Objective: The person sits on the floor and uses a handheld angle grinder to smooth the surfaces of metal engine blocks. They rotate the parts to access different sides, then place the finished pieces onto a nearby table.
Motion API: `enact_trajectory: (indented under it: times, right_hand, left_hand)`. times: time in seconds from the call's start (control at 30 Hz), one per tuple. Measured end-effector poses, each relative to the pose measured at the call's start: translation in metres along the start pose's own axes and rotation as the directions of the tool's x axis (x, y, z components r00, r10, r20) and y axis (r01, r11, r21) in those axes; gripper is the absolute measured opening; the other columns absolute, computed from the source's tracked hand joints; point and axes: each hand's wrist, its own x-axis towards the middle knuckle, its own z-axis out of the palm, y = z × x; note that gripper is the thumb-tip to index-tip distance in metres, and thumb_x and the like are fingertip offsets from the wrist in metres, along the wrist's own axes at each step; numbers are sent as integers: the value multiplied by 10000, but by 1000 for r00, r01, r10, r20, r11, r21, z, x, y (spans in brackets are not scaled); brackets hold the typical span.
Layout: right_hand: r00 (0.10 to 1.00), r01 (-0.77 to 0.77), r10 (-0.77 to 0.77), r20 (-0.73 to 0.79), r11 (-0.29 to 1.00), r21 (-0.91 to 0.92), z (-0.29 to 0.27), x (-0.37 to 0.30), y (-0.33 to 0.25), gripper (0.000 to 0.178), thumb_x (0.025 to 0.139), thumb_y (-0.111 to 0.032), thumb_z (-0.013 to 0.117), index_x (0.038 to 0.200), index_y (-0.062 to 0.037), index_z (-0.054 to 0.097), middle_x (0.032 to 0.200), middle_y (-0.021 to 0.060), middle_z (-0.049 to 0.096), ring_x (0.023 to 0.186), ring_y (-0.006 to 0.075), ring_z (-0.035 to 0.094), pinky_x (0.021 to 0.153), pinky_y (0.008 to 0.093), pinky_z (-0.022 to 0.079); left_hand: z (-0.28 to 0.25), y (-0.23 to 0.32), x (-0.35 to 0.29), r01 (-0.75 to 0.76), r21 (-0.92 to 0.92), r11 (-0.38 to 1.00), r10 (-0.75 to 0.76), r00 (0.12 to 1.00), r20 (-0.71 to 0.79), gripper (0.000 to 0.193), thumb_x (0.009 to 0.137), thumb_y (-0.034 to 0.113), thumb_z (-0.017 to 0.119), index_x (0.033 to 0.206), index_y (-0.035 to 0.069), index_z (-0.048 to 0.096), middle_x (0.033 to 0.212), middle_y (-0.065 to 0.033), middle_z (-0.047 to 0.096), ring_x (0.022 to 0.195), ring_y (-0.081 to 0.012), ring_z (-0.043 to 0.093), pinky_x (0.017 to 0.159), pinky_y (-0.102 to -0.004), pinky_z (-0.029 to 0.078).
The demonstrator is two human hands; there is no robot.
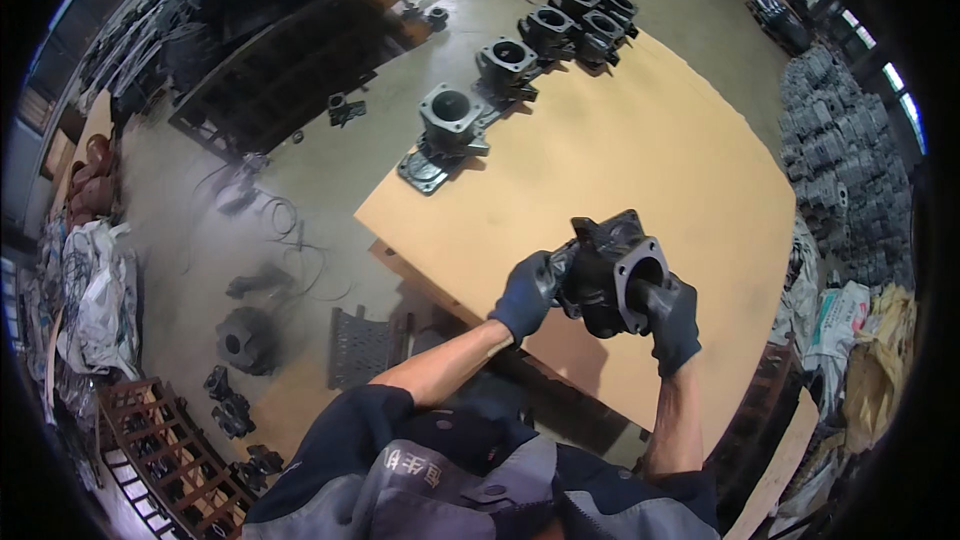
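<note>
Over the near part of a tan-topped table (660, 150), I hold up a black cast metal housing (597, 275) with a bare grey square flange and a round bore facing right. My left hand (530, 292), in a dark glove, grips the housing's left side. On the right, my gloved right hand (675, 322) is at the flange, its fingers reaching into the bore, where their tips are hidden. Similar housings stand along the table's far left edge, the nearest a black housing (450, 120) with its flange facing up.
A dark slatted crate (270, 70) heaped with black parts stands at the far left. Loose castings (247, 340) lie on the floor to the left. A rusty metal rack (165, 440) is at lower left. Stacked grey castings (840, 140) and sacks (838, 325) line the right side.
</note>
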Motion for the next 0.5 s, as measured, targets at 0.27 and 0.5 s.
enact_trajectory:
  times: [0.27,0.5]
  right_hand:
    - [999,-34,30,-34,990,-134,-1,76,-26,326,768,-263,736,891,39,728,684,73,660,560,143,595,512,308,485]
    - [995,-102,97,-29,958,-268,15,150,-62,381,724,-275,738,927,47,718,688,93,661,570,177,624,532,319,517]
  left_hand:
    - [-14,-2,56,119,-40,992,-115,988,108,287,1040,254,583,1187,13,637,960,-86,716,846,-172,704,695,-296,568]
    - [-70,-23,118,-243,925,292,450,888,91,390,935,281,617,1238,36,620,1256,-162,652,1181,-368,598,1027,-468,460]
